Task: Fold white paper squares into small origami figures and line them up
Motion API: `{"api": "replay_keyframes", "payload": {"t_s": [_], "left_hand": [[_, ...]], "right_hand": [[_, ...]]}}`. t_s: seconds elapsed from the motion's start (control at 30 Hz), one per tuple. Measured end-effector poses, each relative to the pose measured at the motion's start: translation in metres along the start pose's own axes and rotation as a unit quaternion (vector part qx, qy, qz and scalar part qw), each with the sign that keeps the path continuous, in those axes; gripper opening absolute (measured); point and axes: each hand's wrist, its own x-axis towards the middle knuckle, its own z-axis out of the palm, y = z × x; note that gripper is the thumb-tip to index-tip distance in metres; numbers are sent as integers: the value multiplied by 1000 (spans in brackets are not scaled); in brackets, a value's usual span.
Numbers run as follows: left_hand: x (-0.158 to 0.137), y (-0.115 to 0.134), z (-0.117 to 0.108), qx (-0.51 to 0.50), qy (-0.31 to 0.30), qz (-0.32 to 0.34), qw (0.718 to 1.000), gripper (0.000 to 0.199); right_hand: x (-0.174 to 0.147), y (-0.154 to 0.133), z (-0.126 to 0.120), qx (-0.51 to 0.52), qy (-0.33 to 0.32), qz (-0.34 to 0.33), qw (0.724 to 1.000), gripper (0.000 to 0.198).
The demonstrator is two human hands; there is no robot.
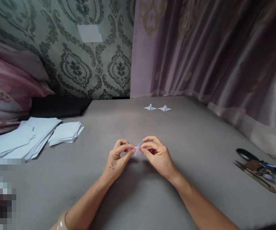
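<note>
A small folded piece of white paper point(138, 151) is held just above the grey surface, between both hands. My left hand point(119, 157) pinches its left side between thumb and fingers. From the other side, the thumb and fingertips of my right hand point(159, 156) grip it too. A narrow point of the paper sticks up between the fingertips; the rest is partly covered by them. Farther back stand two folded paper cranes, a left one point(150, 107) and a right one point(165, 108), side by side with wings spread.
At left lie large paper sheets point(20, 137) and a stack of small paper squares point(64, 132). A black folded item point(56, 106) is behind them. Scissors point(255, 177) and other small tools lie at the right. Curtains point(200, 48) border the back and right.
</note>
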Motion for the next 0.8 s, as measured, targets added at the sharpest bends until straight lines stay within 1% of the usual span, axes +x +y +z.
{"api": "replay_keyframes", "payload": {"t_s": [0.1,0.13,0.2,0.3,0.37,0.4,0.47,0.57,0.67,0.8], "left_hand": [[-1,-1,-2,3,-31,17,999,12],[-1,0,-2,1,-44,8,999,13],[-2,1,-2,-10,-54,-29,998,14],[-3,1,1,-66,-47,-104,991,16],[-4,1,3,-113,-36,-128,985,17],[-4,1,4,-128,-28,-128,983,18],[-4,2,5,-126,-18,-112,986,17],[-4,3,4,-73,-29,-97,992,18],[-5,2,5,-44,-30,-119,991,18],[-4,0,6,-106,-18,-164,980,20]], "right_hand": [[0,-4,-1,9,-20,-6,1000,11],[0,-5,-1,15,-24,-5,1000,10],[0,-7,-1,30,-31,2,999,9],[0,-7,-1,65,-48,30,996,10],[1,-5,-1,84,-58,61,993,14],[1,-3,-1,90,-60,79,991,16],[1,0,-1,92,-56,111,988,18],[0,3,1,78,-43,120,989,18],[-1,4,3,67,-41,111,991,19],[-2,3,6,101,-29,133,986,22]]}}
